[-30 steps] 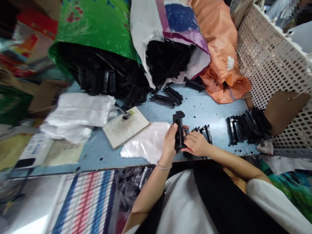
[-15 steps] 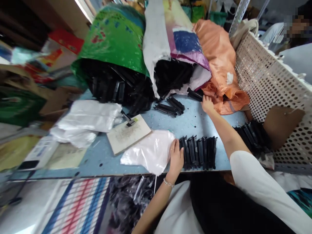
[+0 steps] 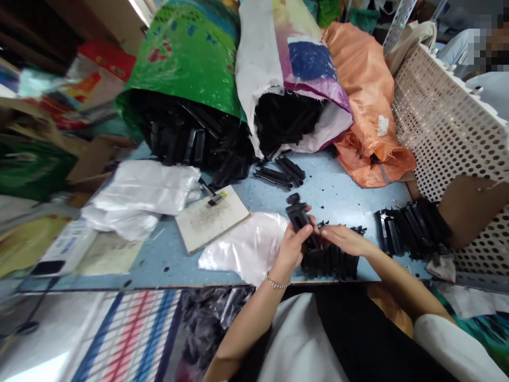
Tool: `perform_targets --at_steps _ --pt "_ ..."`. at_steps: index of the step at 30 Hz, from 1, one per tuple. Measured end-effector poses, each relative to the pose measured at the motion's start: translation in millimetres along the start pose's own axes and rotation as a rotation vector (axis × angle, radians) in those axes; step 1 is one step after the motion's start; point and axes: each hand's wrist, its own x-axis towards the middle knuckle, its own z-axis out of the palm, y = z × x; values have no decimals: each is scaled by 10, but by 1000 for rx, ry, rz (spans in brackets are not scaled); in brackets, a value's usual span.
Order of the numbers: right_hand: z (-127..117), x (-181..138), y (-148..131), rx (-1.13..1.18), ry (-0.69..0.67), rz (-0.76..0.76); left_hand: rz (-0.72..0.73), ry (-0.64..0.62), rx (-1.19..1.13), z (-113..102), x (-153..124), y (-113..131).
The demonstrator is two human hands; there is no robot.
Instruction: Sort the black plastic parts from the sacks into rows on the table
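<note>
Wrapped around a long black plastic part, my left hand keeps it tilted up above the table. My right hand reaches in from the right, fingers stretched out flat and their tips close to that part; whether they touch it I cannot tell. Below both hands stands a row of similar black parts along the table's front edge, partly hidden by the hands. A white plastic bag stack lies just left of my left hand. Two loose black parts lie farther back.
Behind are a green sack and a white-purple sack spilling black parts, plus an orange sack. A perforated crate borders the right, beside more black parts. A board and white bags lie left.
The black part by the orange sack has left its place, and my right hand has come back toward the front. My left hand has risen from the row and now grips a black part.
</note>
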Motion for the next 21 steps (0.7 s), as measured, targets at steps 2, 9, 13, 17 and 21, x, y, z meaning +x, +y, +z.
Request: perform_targets --at_steps 2,9,13,17,21 --pt "-108 -17 -135 -269 312 -134 -92 11 -8 102 -101 13" --pt "-250 411 -182 -738 413 -403 -262 108 45 204 -242 -120" --pt "40 308 -212 -560 343 -260 -138 237 32 106 -163 -18" --pt "404 -17 -124 -827 280 -532 -108 215 -18 17 -170 109" --pt "649 -229 70 -887 324 -599 -146 166 36 36 -273 20"
